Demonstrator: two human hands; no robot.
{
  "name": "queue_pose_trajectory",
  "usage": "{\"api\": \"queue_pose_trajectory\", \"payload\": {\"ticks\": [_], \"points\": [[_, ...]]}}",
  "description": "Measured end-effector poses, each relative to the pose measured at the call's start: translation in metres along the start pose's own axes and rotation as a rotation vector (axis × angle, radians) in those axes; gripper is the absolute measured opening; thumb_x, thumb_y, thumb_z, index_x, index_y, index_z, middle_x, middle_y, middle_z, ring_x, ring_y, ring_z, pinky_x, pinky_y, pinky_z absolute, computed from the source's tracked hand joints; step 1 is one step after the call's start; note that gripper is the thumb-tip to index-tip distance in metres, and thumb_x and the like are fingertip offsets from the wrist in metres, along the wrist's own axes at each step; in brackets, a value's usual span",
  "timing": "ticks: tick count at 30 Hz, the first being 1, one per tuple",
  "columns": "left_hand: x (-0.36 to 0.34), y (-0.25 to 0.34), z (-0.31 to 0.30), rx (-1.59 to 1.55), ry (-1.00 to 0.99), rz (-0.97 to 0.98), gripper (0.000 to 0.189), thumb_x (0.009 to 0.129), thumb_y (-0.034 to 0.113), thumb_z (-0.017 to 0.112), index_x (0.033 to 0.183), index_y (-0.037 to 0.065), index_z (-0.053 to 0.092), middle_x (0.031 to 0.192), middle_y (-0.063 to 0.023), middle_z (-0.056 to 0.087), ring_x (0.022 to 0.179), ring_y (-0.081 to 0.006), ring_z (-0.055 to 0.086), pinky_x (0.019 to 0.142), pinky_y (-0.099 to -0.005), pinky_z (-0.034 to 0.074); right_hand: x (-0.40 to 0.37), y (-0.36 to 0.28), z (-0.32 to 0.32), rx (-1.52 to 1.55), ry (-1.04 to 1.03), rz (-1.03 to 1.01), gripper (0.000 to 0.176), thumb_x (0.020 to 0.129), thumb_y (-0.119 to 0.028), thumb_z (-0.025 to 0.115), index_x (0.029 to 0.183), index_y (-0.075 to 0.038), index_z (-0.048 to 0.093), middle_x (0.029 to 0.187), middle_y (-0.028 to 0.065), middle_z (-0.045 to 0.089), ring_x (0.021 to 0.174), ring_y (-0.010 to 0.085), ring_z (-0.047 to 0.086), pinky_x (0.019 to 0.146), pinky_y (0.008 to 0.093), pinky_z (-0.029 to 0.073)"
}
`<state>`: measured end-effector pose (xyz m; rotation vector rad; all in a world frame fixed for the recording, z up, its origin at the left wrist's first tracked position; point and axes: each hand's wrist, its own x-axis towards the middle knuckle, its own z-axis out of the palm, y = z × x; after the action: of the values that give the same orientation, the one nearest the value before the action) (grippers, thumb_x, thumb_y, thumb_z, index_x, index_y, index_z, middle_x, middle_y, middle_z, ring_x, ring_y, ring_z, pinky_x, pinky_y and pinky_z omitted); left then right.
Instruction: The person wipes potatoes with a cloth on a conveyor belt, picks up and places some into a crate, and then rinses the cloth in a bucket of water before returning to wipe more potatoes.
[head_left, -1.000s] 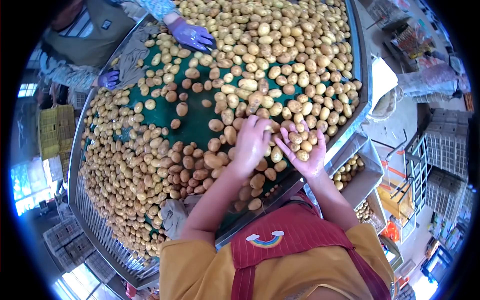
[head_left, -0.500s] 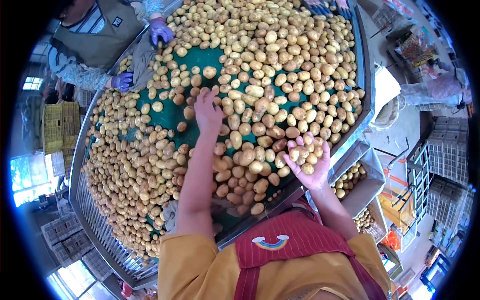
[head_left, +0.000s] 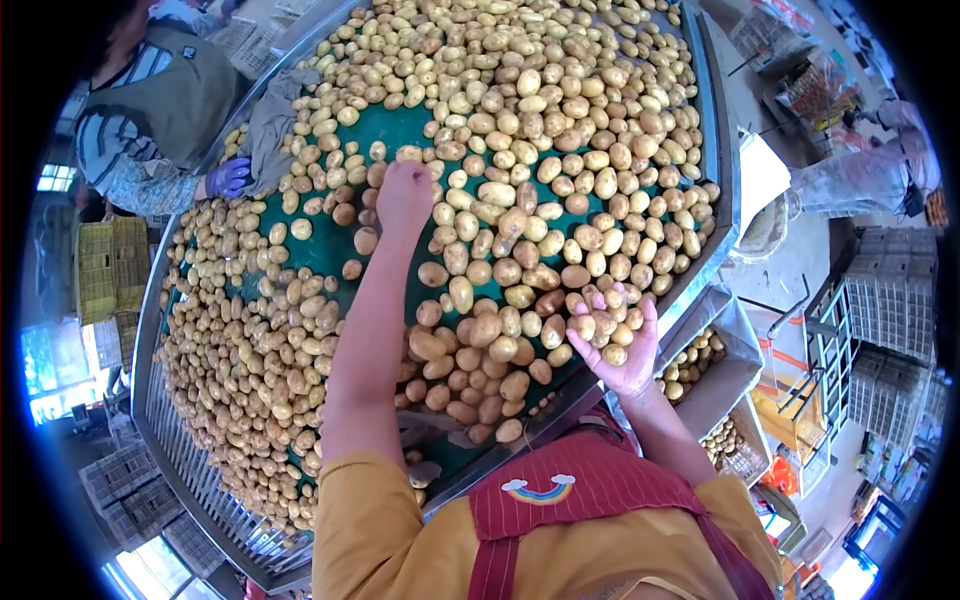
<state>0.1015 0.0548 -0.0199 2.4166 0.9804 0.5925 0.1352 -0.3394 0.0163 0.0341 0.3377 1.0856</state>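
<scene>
Left hand: we had our left hand (head_left: 403, 195) stretched far over the table and clenched, knuckles up, on the loose potatoes (head_left: 560, 120) at the edge of the bare patch. We could not tell whether a potato sat inside the fist.
Right hand: our right hand (head_left: 620, 345) was turned palm up and cupped, grasping a handful of small potatoes (head_left: 603, 325) just above the near edge of the table.
Where the potatoes lay: they were spread in one crowded layer across the green belt (head_left: 330, 245), thickest toward the far side and along the metal rim (head_left: 722, 200).
Weight and feel: we judged each one light, hard and rounded, with dry skin that looked more dusty than slippery.
Fragility: we judged them firm enough to take a squeeze, though likely to bruise if dropped.
Where to take hold: we thought fingertips across the short middle suited a single potato. For several, a cupped palm underneath seemed best, as the round shapes would roll off a flat hand.
Risk: the palm looked full, so we judged that tilting it could spill some.
Nearby: a side bin (head_left: 690, 360) with more potatoes stood just beyond the rim, and another person's gloved hand (head_left: 228, 177) rested at the far left edge.
</scene>
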Motion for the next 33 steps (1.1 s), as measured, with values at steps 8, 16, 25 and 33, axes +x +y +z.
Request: {"api": "queue_pose_trajectory", "payload": {"ticks": [8, 16, 25, 33], "points": [[0.045, -0.003, 0.057, 0.489, -0.470, 0.230, 0.026, 0.087, 0.023, 0.057, 0.104, 0.014, 0.074, 0.098, -0.0159, 0.074, 0.087, -0.0377, 0.071, 0.081, -0.0513, 0.056, -0.022, -0.023, -0.005, 0.088, -0.003, -0.043, 0.055, 0.096, -0.059, 0.050, 0.133, -0.019, 0.061, 0.130, 0.0120, 0.063, 0.135, 0.0391, 0.047, 0.115, 0.0691, 0.031], [-0.002, -0.051, 0.023, -0.219, -0.236, 0.284, 0.027, 0.097, 0.012, 0.062, 0.122, 0.001, 0.060, 0.110, -0.0096, 0.064, 0.101, -0.0239, 0.060, 0.089, -0.0367, 0.050, -0.139, -0.104, 0.001, 0.081, 0.042, -0.685, 0.047, 0.097, -0.053, 0.050, 0.121, -0.014, 0.063, 0.129, 0.0147, 0.061, 0.129, 0.0389, 0.051, 0.112, 0.0635, 0.038], [-0.168, 0.117, -0.063, -0.897, -0.543, -0.501, 0.024, 0.100, 0.017, 0.061, 0.122, 0.008, 0.060, 0.097, 0.0004, 0.056, 0.077, -0.0081, 0.050, 0.059, -0.0177, 0.041, -0.269, -0.303, -0.002, -0.090, 0.393, -1.390, 0.098, 0.096, -0.077, 0.029, 0.162, -0.011, -0.004, 0.163, 0.0247, 0.012, 0.150, 0.0491, 0.020, 0.111, 0.0721, 0.036], [-0.253, 0.275, 0.011, -0.679, -0.887, 0.331, 0.030, 0.081, 0.010, 0.075, 0.110, 0.009, 0.067, 0.102, -0.0069, 0.065, 0.096, -0.0210, 0.064, 0.079, -0.0333, 0.053, -0.175, -0.092, 0.004, -0.235, 0.053, -0.339, 0.042, 0.104, -0.037, 0.048, 0.130, -0.005, 0.056, 0.125, 0.0107, 0.066, 0.113, 0.0300, 0.065, 0.107, 0.0537, 0.044]]}}
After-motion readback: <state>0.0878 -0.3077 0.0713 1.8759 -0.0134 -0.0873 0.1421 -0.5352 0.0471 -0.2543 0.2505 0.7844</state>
